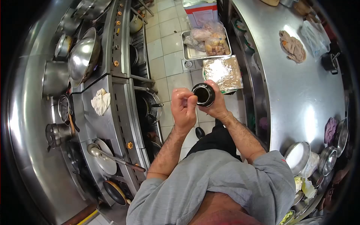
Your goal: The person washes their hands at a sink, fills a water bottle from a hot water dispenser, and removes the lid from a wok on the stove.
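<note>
In my right hand [216, 102] is a dark round container [204, 95] with a shiny rim, its open mouth facing up toward me. The fingers wrap around its right side. My left hand [183, 108] is beside the rim on the left, fingers curled and thumb pressed against them. The thumb tip lies close to the container's edge; whether it touches I cannot tell. What the left fingers hold, if anything, is hidden. Both hands are raised in front of my body, above the tiled floor.
On my left runs a steel stove counter [87, 103] with a wok [83, 56], a white cloth [101, 101] and a ladle [112, 157]. A foil-covered box [224, 72] and a tray [182, 47] of bagged food stand ahead. A steel worktable [296, 93] is on my right.
</note>
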Tool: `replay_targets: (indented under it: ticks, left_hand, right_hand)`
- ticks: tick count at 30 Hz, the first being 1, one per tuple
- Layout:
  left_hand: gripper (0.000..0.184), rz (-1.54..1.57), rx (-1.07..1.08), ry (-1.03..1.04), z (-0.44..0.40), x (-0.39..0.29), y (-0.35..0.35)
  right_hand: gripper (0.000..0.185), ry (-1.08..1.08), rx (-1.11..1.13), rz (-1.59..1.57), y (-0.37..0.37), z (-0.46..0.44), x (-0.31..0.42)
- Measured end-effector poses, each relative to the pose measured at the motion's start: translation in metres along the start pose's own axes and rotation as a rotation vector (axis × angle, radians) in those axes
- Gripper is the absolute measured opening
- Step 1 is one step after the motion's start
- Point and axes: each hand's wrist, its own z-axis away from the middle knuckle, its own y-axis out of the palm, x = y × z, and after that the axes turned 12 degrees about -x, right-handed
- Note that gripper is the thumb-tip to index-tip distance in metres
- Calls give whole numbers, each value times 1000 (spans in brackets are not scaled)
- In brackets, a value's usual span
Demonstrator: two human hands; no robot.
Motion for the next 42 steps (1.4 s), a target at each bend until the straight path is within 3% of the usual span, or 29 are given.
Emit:
replay_targets:
  ticks: [1, 3, 5, 7, 10, 13, 15, 17, 19, 20, 21, 23, 24, 26, 27, 29, 32, 35, 36, 38, 42]
  left_hand:
    - [18, -9, 11, 100, -1, -8, -1]
    - [20, 45, -3, 22, -2, -23, -7]
    - [20, -98, 12, 225, -4, -30, -13]
    - [20, -115, 3, 229, -2, -36, -20]
    - [19, -107, -1, 281, -3, -46, -30]
    - [21, 25, -15, 266, -6, -56, -40]
    - [26, 193, -5, 136, -6, -58, -47]
    - [34, 220, 17, 143, -7, -59, -56]
    - [39, 449, -84, 24, -7, -57, -63]
    - [43, 471, -99, 56, -8, -51, -70]
    - [43, 476, -99, 55, -7, -46, -79]
    - [38, 456, -149, 11, -4, -35, -97]
    - [38, 461, -149, 6, 2, -25, -107]
    - [31, 270, -100, -270, 20, 5, -128]
    - [31, 271, -100, -278, 32, 24, -139]
    - [26, -151, 20, -414, 64, 66, -161]
    - [29, -325, 113, -581, 133, 131, -194]
    - [41, -580, 255, -861, 224, 204, -242]
    - [41, -649, 210, -842, 262, 225, -260]
    - [43, -790, 433, -1048, 304, 236, -295]
    - [27, -627, 213, -1234, 321, 204, -314]
  right_hand:
    - [89, -20, 14, -29, 4, 3, 11]
    - [88, -62, 25, -46, 9, 9, 27]
    - [89, -68, 89, 11, 13, 14, 41]
    - [90, -87, 95, 18, 14, 12, 58]
    - [87, 7, 129, 6, 18, 8, 81]
    - [81, 81, 163, 81, 15, 4, 117]
    - [84, 38, 133, 107, 19, 4, 123]
    - [87, 1, 106, 132, 21, 8, 125]
    - [88, 5, 88, 144, 21, 10, 130]
    - [89, 136, 98, 48, 18, 12, 134]
    - [89, 135, 97, 53, 17, 12, 134]
    - [91, -212, -23, 117, 11, 5, 129]
    - [90, -254, -9, 108, 8, 2, 127]
    - [90, -352, 31, 46, 0, -4, 125]
    - [90, -451, 70, -26, -5, -6, 125]
    - [90, -425, 93, -52, -17, -11, 125]
    - [87, -275, -31, 100, -27, -25, 112]
    - [88, -263, 66, 150, -29, -43, 106]
    - [89, -266, 104, 109, -28, -48, 100]
    - [86, -80, 99, 22, -24, -57, 90]
    - [84, 83, 6, -1, 9, -87, 64]
